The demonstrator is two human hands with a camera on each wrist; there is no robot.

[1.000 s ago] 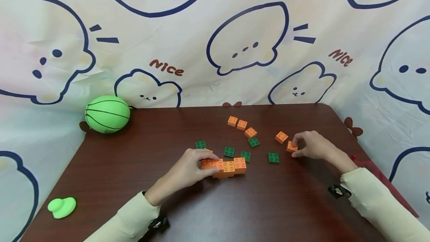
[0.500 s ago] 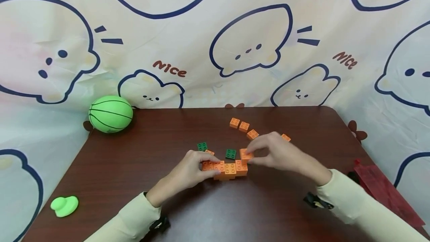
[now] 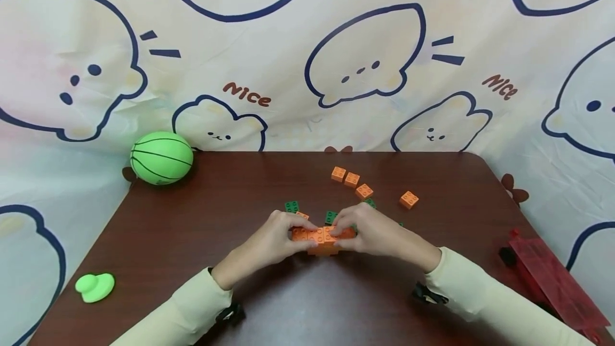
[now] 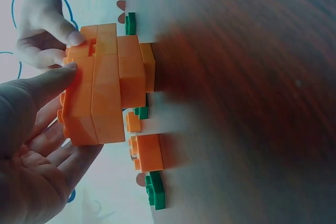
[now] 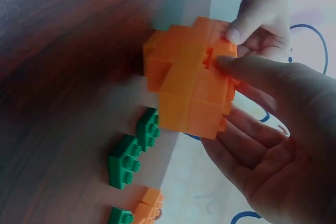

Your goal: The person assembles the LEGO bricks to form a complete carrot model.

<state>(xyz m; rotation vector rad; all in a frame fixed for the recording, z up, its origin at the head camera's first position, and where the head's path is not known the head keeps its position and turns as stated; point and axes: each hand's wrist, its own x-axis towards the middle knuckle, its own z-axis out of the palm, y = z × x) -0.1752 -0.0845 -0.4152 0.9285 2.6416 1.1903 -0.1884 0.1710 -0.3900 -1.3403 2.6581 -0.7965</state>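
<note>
Low over the table's middle is an assembly of orange building bricks (image 3: 323, 249), stacked wider at the top than at the base. My left hand (image 3: 269, 239) grips its left end, thumb on the near side and fingers behind. At the right end, my right hand (image 3: 377, 233) pinches the top brick between thumb and fingers. The right wrist view shows a narrow gap in the upper layer of the orange assembly (image 5: 191, 90), near the thumb tip. Green bricks (image 3: 291, 206) lie just behind the hands, one partly covered by the right fingers.
Several loose orange bricks (image 3: 364, 191) lie toward the back, another orange brick (image 3: 409, 199) farther right. A green ball (image 3: 162, 158) sits at the back left corner. A light green rounded object (image 3: 95, 287) stands at the left, a translucent red item (image 3: 557, 282) along the right edge.
My right hand has picked up an orange brick from the right and carried it left onto the assembly's right end. My left hand has kept its grip on the left end.
</note>
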